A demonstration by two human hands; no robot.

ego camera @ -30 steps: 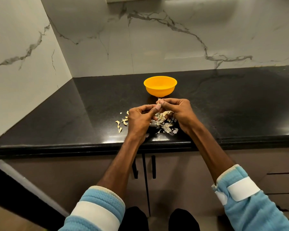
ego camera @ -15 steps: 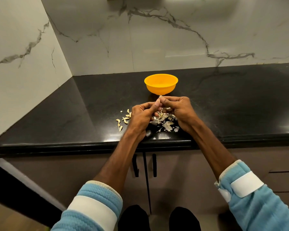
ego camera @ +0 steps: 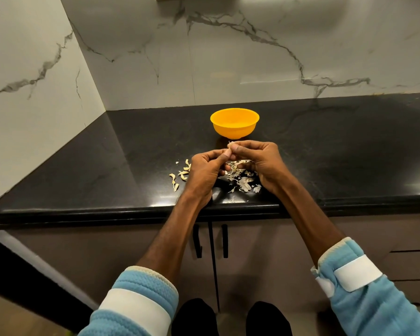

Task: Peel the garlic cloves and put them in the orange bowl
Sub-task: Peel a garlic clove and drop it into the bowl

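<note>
An orange bowl (ego camera: 234, 123) stands on the black counter, just beyond my hands. My left hand (ego camera: 205, 170) and my right hand (ego camera: 260, 160) meet fingertip to fingertip in front of it, both pinching one small pale garlic clove (ego camera: 231, 144) that barely shows between the thumbs and fingers. A heap of papery garlic skins (ego camera: 243, 181) lies under and between my hands. Several unpeeled cloves (ego camera: 180, 177) are scattered to the left of my left hand. The inside of the bowl is hidden from this angle.
The black counter (ego camera: 107, 166) fills a corner between marble walls on the left and behind. Its front edge runs just under my wrists. Below are cabinet doors with two black handles (ego camera: 211, 241).
Both hands rose a little off the skin heap and shifted toward the bowl, still pinching the clove. The bowl and the scattered cloves stayed put.
</note>
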